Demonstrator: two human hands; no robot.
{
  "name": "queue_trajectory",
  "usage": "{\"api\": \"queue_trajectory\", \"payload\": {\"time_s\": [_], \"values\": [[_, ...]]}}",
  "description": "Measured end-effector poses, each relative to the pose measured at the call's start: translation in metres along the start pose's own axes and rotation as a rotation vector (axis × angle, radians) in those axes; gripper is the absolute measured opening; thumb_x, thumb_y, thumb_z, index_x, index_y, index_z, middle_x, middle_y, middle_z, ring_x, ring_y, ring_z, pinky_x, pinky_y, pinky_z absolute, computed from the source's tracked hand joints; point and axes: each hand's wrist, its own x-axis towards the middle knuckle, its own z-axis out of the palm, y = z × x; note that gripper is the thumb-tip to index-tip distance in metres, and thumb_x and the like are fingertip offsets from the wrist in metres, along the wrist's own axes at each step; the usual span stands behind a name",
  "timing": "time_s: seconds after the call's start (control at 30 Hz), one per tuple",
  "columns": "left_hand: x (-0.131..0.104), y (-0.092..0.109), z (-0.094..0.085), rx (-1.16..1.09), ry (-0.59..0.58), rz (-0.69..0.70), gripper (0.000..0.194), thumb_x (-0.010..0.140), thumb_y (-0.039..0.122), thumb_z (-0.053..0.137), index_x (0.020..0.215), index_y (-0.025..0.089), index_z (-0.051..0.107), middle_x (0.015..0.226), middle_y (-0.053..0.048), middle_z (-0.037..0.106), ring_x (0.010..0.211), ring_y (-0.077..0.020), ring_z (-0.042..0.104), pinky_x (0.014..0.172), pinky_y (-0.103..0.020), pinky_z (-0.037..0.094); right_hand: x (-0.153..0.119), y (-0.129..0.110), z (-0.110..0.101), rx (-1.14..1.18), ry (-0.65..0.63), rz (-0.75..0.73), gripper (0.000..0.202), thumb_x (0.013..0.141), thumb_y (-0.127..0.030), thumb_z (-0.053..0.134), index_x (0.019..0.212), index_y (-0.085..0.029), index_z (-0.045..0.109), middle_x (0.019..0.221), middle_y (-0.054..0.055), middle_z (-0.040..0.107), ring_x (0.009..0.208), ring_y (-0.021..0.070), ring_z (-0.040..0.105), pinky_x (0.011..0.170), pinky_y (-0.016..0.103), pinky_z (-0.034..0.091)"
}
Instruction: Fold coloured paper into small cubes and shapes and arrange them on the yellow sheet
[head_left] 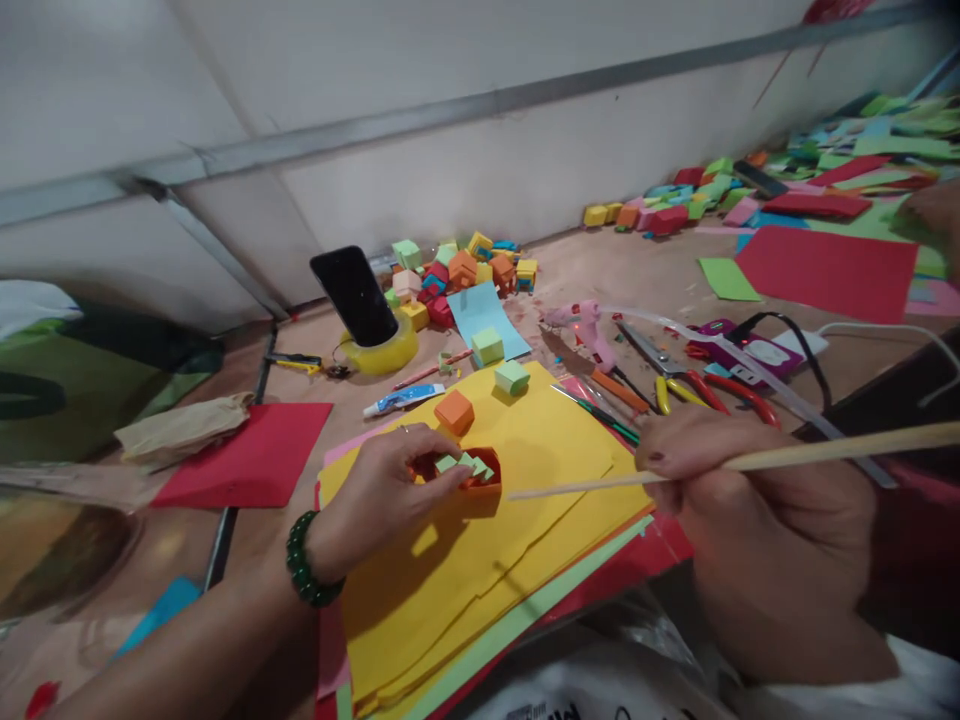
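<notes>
My left hand (394, 490), with a green bead bracelet, pinches a small pale green folded paper piece (469, 464) at an open orange paper box (487, 488). The box rests on a stack of yellow paper (555, 450). Closed round a thin wooden stick (832, 452), my right hand (765, 530) is at the right, and the stick's tip points left toward the box. An orange paper cube (454, 412) sits just behind my left hand. Farther back are two pale green cubes, one on the yellow paper (511, 377) and one by a light blue sheet (484, 312).
A phone (355, 295) leans in a yellow tape roll (381, 350). Behind lie piled paper cubes (461, 268). A pink glue gun (589, 330), scissors (656, 358) and pliers (739, 395) lie right of the stack. Red paper (251, 455) is at left.
</notes>
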Motion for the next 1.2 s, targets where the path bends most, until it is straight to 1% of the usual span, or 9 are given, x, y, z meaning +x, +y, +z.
{"api": "queue_trajectory", "payload": {"time_s": [0.1, 0.23, 0.33, 0.53, 0.63, 0.8, 0.93, 1.1, 1.2], "values": [[0.007, 0.005, -0.002, 0.041, -0.089, -0.030, 0.018, 0.079, 0.032, 0.063, 0.077, 0.017, 0.072, 0.070, -0.003, 0.068, 0.059, -0.0102, 0.056, 0.051, -0.018, 0.041, 0.006, -0.001, 0.010, 0.010, -0.031, -0.027, 0.014, 0.092, -0.017, 0.051, 0.097, -0.022, 0.063, 0.076, 0.003, 0.064, 0.064, 0.0146, 0.057, 0.060, 0.031, 0.046], [0.013, 0.007, 0.000, 0.077, -0.159, -0.011, 0.017, 0.079, 0.033, 0.064, 0.076, 0.019, 0.073, 0.067, -0.001, 0.066, 0.059, -0.0101, 0.055, 0.052, -0.019, 0.038, 0.009, 0.000, 0.019, -0.121, -0.110, 0.007, 0.015, 0.095, -0.020, 0.046, 0.093, -0.021, 0.061, 0.078, 0.003, 0.065, 0.066, 0.0143, 0.059, 0.059, 0.029, 0.048], [0.015, 0.007, 0.001, 0.100, -0.198, -0.004, 0.016, 0.080, 0.032, 0.062, 0.079, 0.019, 0.073, 0.071, -0.002, 0.067, 0.063, -0.0114, 0.056, 0.055, -0.020, 0.039, 0.010, 0.004, 0.019, -0.176, -0.183, -0.036, 0.015, 0.095, -0.020, 0.045, 0.093, -0.020, 0.059, 0.074, 0.003, 0.064, 0.065, 0.0140, 0.060, 0.059, 0.027, 0.049], [0.016, 0.005, 0.003, 0.158, -0.231, -0.012, 0.016, 0.082, 0.031, 0.059, 0.082, 0.021, 0.072, 0.076, -0.003, 0.067, 0.069, -0.0138, 0.059, 0.058, -0.022, 0.040, 0.016, 0.007, 0.020, -0.262, -0.363, -0.068, 0.014, 0.096, -0.020, 0.042, 0.095, -0.021, 0.057, 0.073, 0.002, 0.065, 0.067, 0.0135, 0.062, 0.063, 0.025, 0.052], [0.017, 0.003, 0.005, 0.148, -0.244, -0.017, 0.016, 0.081, 0.031, 0.059, 0.084, 0.023, 0.073, 0.079, -0.003, 0.068, 0.070, -0.0143, 0.060, 0.058, -0.022, 0.041, 0.016, 0.012, 0.025, -0.283, -0.409, -0.093, 0.017, 0.097, -0.021, 0.038, 0.096, -0.021, 0.055, 0.075, 0.002, 0.065, 0.066, 0.0136, 0.061, 0.062, 0.025, 0.051], [0.020, 0.004, 0.005, 0.053, -0.241, 0.004, 0.014, 0.080, 0.030, 0.061, 0.085, 0.023, 0.072, 0.078, -0.002, 0.068, 0.068, -0.0134, 0.061, 0.055, -0.020, 0.042, 0.014, 0.017, 0.029, -0.251, -0.446, -0.133, 0.018, 0.097, -0.019, 0.035, 0.094, -0.019, 0.053, 0.073, 0.003, 0.064, 0.062, 0.0135, 0.056, 0.059, 0.025, 0.049], [0.018, 0.004, -0.001, 0.013, -0.256, 0.047, 0.010, 0.078, 0.027, 0.064, 0.085, 0.022, 0.070, 0.078, -0.001, 0.066, 0.069, -0.0128, 0.061, 0.061, -0.022, 0.047, 0.012, 0.014, 0.028, -0.272, -0.454, -0.098, 0.017, 0.097, -0.019, 0.036, 0.093, -0.020, 0.053, 0.075, 0.003, 0.064, 0.065, 0.0137, 0.057, 0.059, 0.025, 0.049], [0.011, -0.005, -0.001, 0.104, -0.205, 0.132, 0.034, 0.073, 0.034, 0.071, 0.106, 0.025, 0.066, 0.112, -0.007, 0.062, 0.096, -0.0205, 0.062, 0.078, -0.028, 0.050, 0.013, 0.013, 0.029, -0.302, -0.462, -0.085, 0.019, 0.097, -0.020, 0.035, 0.090, -0.020, 0.053, 0.072, 0.003, 0.064, 0.063, 0.0132, 0.058, 0.059, 0.025, 0.050], [0.008, -0.009, 0.006, 0.138, -0.201, 0.113, 0.033, 0.079, 0.035, 0.066, 0.111, 0.026, 0.064, 0.107, -0.006, 0.065, 0.090, -0.0192, 0.063, 0.074, -0.028, 0.050, 0.015, 0.010, 0.025, -0.305, -0.434, -0.072, 0.016, 0.096, -0.019, 0.039, 0.092, -0.021, 0.055, 0.074, 0.003, 0.065, 0.065, 0.0132, 0.060, 0.060, 0.025, 0.051]]}}
